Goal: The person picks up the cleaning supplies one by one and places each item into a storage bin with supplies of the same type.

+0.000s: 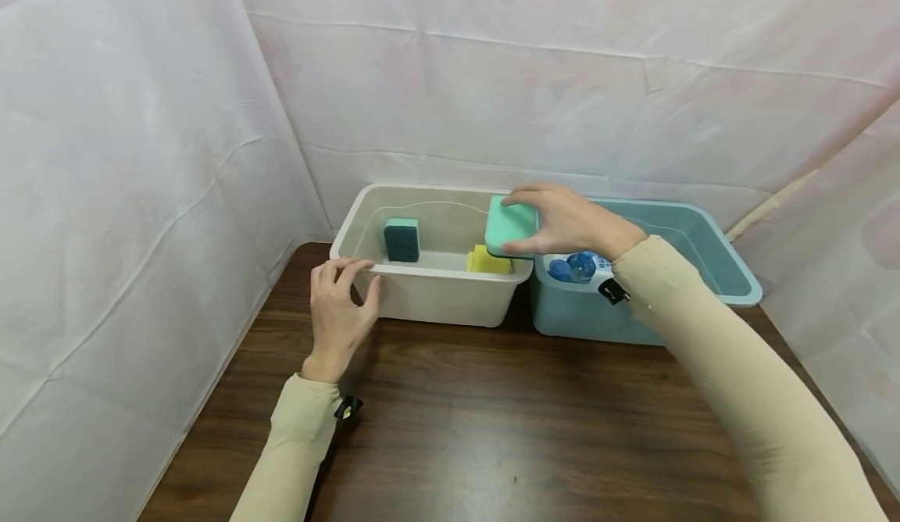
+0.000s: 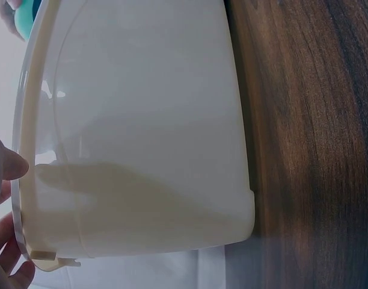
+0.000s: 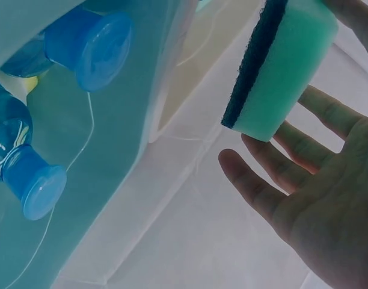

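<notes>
Above the right end of a cream bin [image 1: 436,299], my right hand [image 1: 569,221] pinches a mint-green sponge [image 1: 509,223] between thumb and fingers. The right wrist view shows the sponge's dark scouring layer [image 3: 254,63]. At the bin's front left corner, my left hand [image 1: 336,307] holds the rim, with the thumb on the outer side. Inside the cream bin, another green sponge [image 1: 401,241] with a dark face stands on edge at the left. A yellow item [image 1: 488,261] lies at the right, partly hidden by the front rim.
A blue bin [image 1: 591,315] stands close beside the cream one on the right. It contains clear bottles with blue caps [image 3: 104,51], partly covered by my right arm in the head view. Both bins rest on a dark wooden table [image 1: 478,412], with white sheeting [image 1: 492,100] behind and at the sides.
</notes>
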The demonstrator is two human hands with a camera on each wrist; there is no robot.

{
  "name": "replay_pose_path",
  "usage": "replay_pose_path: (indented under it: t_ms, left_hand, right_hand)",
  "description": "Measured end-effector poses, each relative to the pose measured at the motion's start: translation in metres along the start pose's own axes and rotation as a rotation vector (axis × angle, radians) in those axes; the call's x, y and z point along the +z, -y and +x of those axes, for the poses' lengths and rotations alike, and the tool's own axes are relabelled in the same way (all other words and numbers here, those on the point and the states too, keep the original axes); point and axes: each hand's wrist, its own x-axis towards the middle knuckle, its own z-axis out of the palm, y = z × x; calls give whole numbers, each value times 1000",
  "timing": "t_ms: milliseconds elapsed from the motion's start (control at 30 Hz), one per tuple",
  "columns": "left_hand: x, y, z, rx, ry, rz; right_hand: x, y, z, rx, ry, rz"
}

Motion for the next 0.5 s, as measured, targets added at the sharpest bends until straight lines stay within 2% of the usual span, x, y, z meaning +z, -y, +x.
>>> replay_pose_path:
  t_ms: [500]
  left_hand:
    - [-1, 3, -2, -9, 8, 8]
  right_hand:
    - [15, -3, 24, 1, 43, 15]
